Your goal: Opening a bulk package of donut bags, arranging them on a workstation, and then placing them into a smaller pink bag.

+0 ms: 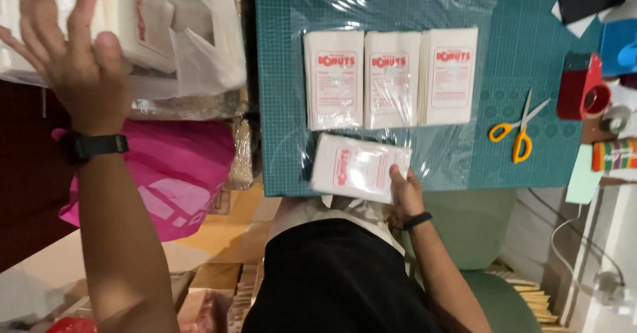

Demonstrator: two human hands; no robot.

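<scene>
Wrapped paper-bag stack (358, 168) sits at the counter's (531, 61) near edge, right hand (406, 193) pinning its right end flat. Three more stacks (390, 77) lie just beyond on plastic film. Left hand (70, 61), fingers spread, presses a bagged bundle (166, 34) far left.

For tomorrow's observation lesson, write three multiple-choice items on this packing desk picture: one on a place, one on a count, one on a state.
1. Where do the scissors lie?
A. on the green mat
B. on the pink bag
C. in a hand

2. How many paper bag stacks stand in the row under the clear film?
A. two
B. three
C. five

3. What is the right hand doing?
A. hanging free
B. cutting
C. touching a wrapped stack

Answers: 1 A, they rest on the mat's right part; 2 B, three side by side; 3 C, fingers lie on its edge.
</scene>
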